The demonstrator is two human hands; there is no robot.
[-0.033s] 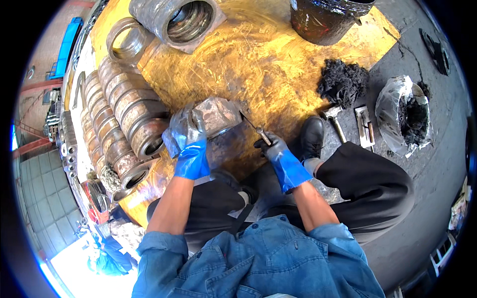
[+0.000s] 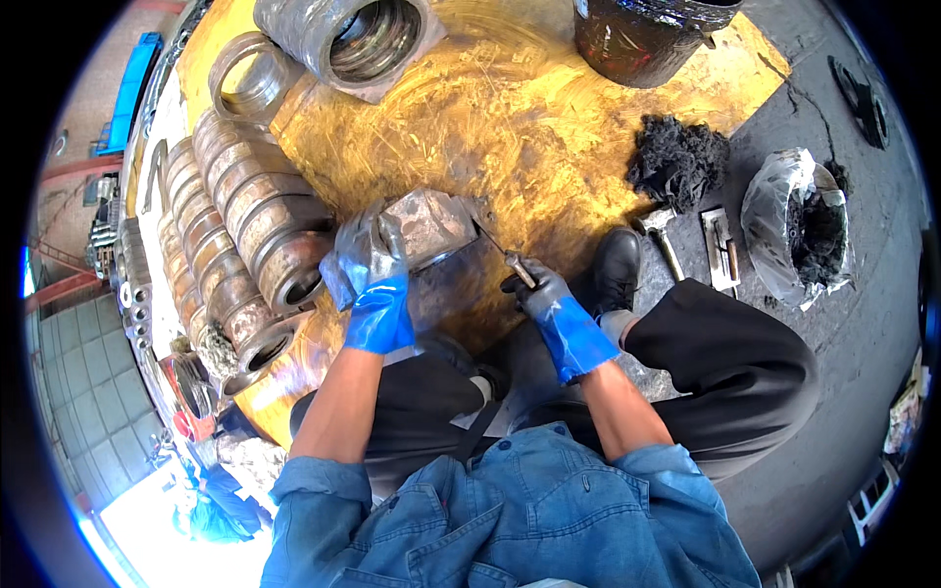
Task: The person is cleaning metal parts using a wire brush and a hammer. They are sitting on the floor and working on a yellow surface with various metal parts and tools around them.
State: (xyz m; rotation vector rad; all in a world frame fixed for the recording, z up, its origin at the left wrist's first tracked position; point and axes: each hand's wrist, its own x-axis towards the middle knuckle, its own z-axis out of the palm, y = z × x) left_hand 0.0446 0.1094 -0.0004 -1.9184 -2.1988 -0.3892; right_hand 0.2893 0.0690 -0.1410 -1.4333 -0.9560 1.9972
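Observation:
A dirty, faceted metal part (image 2: pixel 431 230) lies on the yellow, grease-smeared board in front of me. Over its left end my left hand (image 2: pixel 370 257) is closed, in a blue rubber glove blackened with grease. My right hand (image 2: pixel 539 286), gloved the same way, grips a thin-shafted hand tool (image 2: pixel 520 269) by its handle. The tool's dark shaft slants up and left, its tip at the right end of the part. Whether that tip touches the metal or sits in an opening, I cannot tell.
Rows of stacked metal rings (image 2: pixel 260 201) stand left, with a larger hollow cylinder (image 2: pixel 343 44) behind. A black bucket (image 2: pixel 642 44) is at the far right of the board (image 2: pixel 510 118). Right of my shoe lie black fibre (image 2: pixel 676 162), a hammer (image 2: pixel 664 245), a trowel (image 2: pixel 720 252) and a plastic bag (image 2: pixel 769 220).

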